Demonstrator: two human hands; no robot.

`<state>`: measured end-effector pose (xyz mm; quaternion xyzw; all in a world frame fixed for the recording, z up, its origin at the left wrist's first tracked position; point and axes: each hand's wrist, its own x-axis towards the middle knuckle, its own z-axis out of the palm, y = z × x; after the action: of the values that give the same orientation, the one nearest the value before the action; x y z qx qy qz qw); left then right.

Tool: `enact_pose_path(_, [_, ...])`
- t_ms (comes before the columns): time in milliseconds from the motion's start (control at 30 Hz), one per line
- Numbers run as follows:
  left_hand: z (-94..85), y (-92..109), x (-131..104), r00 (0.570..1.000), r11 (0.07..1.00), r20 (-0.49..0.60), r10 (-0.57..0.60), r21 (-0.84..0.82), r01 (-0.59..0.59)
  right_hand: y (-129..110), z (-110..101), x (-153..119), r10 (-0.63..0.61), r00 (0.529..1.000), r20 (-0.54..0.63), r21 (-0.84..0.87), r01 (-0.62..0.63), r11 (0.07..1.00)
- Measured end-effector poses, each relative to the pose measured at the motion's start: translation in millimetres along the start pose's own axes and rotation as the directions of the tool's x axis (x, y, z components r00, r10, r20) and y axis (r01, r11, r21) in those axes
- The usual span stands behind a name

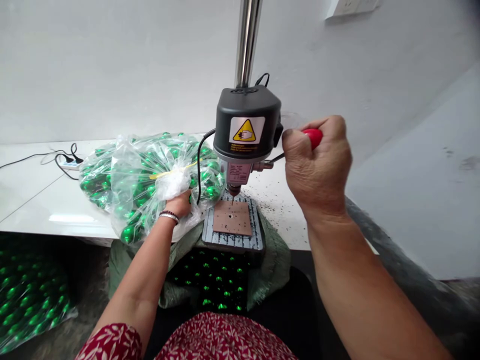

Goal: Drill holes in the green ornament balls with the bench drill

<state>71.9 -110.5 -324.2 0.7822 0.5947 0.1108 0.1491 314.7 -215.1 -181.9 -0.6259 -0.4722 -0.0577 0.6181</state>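
Note:
My right hand [318, 167] is closed round the red-knobbed feed handle [314, 138] of a small bench drill press [247, 120]. Its thin drill bit [232, 201] points down over a brown square board [233, 225] with a small hole, which lies on the grooved metal base [232, 241]. My left hand [180, 204] is at the gathered mouth of a clear plastic bag [123, 165] full of shiny green balls [129, 233]. Plastic hides most of its fingers, and a bit of green shows beside them.
Dark shavings [268, 205] litter the white table [86, 222] around the base. Below its front edge, an open green woven sack [275, 260] holds more green balls. Another bag of balls [33, 290] is at lower left. A power strip [71, 164] with black cords sits at the back left.

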Motion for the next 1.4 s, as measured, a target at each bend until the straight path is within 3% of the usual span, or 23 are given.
enact_pose_path(133, [-12.5,10,-27,0.989,0.992,-0.137,-0.055,0.109,0.07,2,0,-1,0.008,1.0,0.005,0.002,-0.008,1.0])
enact_pose_path(233, [-26.7,23,-55,0.96,0.998,-0.278,0.001,-0.067,-0.02,8,1,-2,-0.056,0.998,-0.003,0.024,0.056,0.998])
enact_pose_path(300, [-31.2,33,-70,0.97,0.952,-0.244,0.014,-0.295,-0.088,11,2,-2,-0.083,0.996,-0.008,0.04,0.084,0.996])
enact_pose_path(367, [-27.0,42,-81,0.993,0.806,-0.117,0.029,-0.585,-0.093,13,3,-2,-0.088,0.996,-0.012,0.047,0.088,0.995])
enact_pose_path(467, [-5.8,51,-85,0.995,0.451,0.076,0.07,-0.892,0.036,14,3,-3,-0.099,0.995,-0.012,0.036,0.099,0.994])
enact_pose_path(567, [19.9,56,-78,0.966,0.15,0.249,0.074,-0.96,0.236,14,3,-3,-0.131,0.991,-0.034,0.034,0.132,0.991])
enact_pose_path(633, [32.3,56,-71,0.958,0.077,0.284,0.021,-0.956,0.282,15,2,-4,-0.139,0.989,-0.04,0.038,0.141,0.989])
enact_pose_path(767, [40.9,55,-60,0.97,0.097,0.227,-0.084,-0.967,0.235,16,2,-4,-0.13,0.992,-0.001,0.025,0.13,0.991])
enact_pose_path(900, [40.7,56,-54,0.96,0.132,0.252,-0.12,-0.955,0.267,14,1,-4,-0.104,0.994,0.023,0.001,0.104,0.995])
enact_pose_path(1033, [43.4,60,-48,0.977,0.362,0.135,-0.167,-0.913,0.188,13,0,-4,-0.086,0.995,0.04,-0.031,0.088,0.996])
enact_pose_path(1167, [45.3,65,-43,0.994,0.66,-0.035,-0.101,-0.751,0.041,14,0,-4,-0.129,0.992,0.009,-0.006,0.13,0.992])
enact_pose_path(1267, [45.0,67,-41,0.998,0.752,-0.054,-0.044,-0.659,-0.003,15,0,-4,-0.147,0.989,0.004,0.027,0.147,0.989])
enact_pose_path(1400, [46.2,68,-41,0.998,0.802,-0.053,0.04,-0.594,-0.064,17,2,-4,-0.156,0.988,-0.012,0.033,0.156,0.987])
